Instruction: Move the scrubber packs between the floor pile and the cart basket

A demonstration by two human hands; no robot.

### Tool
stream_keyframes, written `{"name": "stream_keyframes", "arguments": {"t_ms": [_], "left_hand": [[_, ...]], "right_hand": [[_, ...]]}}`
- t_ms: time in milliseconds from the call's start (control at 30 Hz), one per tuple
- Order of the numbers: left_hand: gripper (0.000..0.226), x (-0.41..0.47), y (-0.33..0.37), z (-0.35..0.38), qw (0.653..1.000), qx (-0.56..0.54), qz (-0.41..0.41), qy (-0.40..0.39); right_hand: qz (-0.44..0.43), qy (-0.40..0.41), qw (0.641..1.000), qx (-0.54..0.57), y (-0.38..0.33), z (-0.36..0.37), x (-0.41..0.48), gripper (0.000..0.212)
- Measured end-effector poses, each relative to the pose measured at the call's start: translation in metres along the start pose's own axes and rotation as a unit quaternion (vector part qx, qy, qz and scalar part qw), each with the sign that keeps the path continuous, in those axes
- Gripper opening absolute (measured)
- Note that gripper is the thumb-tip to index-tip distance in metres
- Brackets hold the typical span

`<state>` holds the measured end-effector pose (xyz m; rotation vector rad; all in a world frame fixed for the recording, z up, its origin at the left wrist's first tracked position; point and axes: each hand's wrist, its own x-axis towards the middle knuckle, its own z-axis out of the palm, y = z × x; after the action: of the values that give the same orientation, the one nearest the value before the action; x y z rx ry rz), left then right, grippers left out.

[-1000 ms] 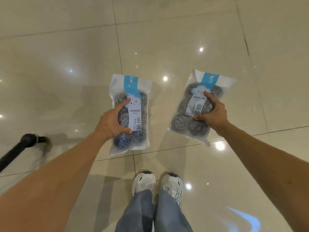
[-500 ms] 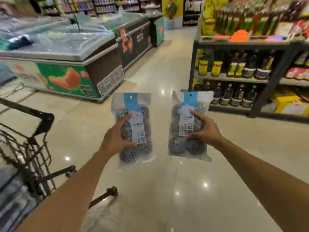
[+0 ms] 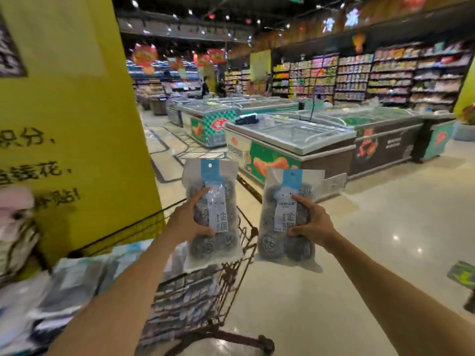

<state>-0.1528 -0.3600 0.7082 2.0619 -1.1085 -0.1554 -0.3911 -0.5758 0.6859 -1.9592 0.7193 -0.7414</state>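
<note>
Each of my hands holds up a clear plastic pack of steel wool scourers with a blue and white label. My left hand (image 3: 189, 220) grips the left pack (image 3: 214, 242) by its left side, thumb across the front. My right hand (image 3: 312, 224) grips the right pack (image 3: 276, 242) by its right side, fingers curled over the label. Both packs hang upright, side by side and apart, over the front end of a wire shopping cart (image 3: 205, 299).
The cart holds several blurred packaged goods at lower left. A yellow pillar (image 3: 69, 111) with printed characters stands close on the left. Chest freezers (image 3: 295, 145) fill the middle of the shop, with stocked shelves (image 3: 385, 73) behind. Shiny tiled floor (image 3: 359, 240) spreads to the right.
The view has lifted from the floor and my shoes to the shop aisle and swung left. Both hands keep their grip on the packs, now above the cart.
</note>
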Motion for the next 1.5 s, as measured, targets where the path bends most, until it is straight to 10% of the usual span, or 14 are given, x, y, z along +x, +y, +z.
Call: {"name": "stream_keyframes", "arguments": {"t_ms": [400,1033,1500], "left_hand": [[0.116,0.006,-0.181,-0.06,0.982,-0.067,-0.171,0.039],[0.117,0.092,-0.313,0.038,0.907,-0.158,-0.361,-0.146],[0.115,0.117,-0.297,0.042,0.825,0.32,-0.32,-0.339]], "right_hand": [[0.004,-0.173,0.984,0.046,-0.004,0.208,0.116,0.088],[0.153,-0.383,0.91,-0.029,0.126,0.323,0.218,0.083],[0.114,-0.465,0.83,-0.288,0.119,0.337,0.214,0.099]]}}
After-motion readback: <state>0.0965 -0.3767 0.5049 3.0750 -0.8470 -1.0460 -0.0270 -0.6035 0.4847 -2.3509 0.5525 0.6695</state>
